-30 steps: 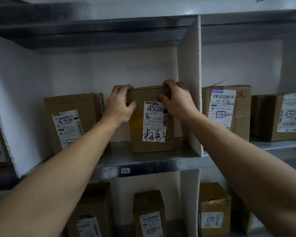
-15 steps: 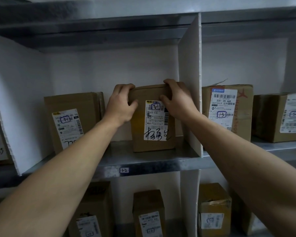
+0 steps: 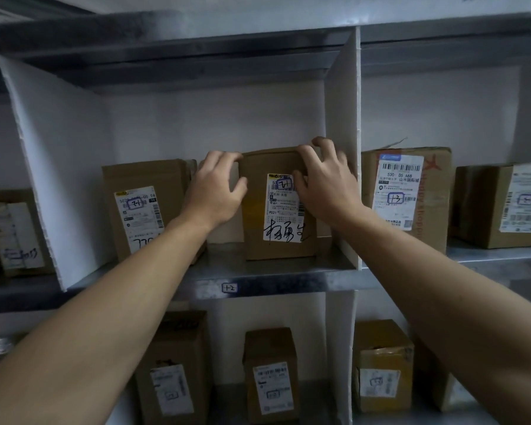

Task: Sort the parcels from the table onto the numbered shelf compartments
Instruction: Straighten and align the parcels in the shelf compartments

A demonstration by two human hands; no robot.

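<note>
Cardboard parcel (image 3: pixel 278 240) stands upright at frame centre, long axis vertical, on the metal shelf (image 3: pixel 221 266) above the handwritten tag (image 3: pixel 229 287). The white divider (image 3: pixel 342 148) is just right of it. Your left hand (image 3: pixel 215 191) curls over its top left corner and your right hand (image 3: pixel 325 185) over its top right edge, thumbs on the front. The parcel sits between and just below both hands, neither one nearer. It looks seated, so likely next you draw both hands straight back.

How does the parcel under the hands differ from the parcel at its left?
The held parcel is gripped at its top corners by the left hand and right hand; no hand holds the left parcel. The held parcel stands beside the white divider; the left parcel stands apart from it. Both are upright brown boxes with white labels.
</note>
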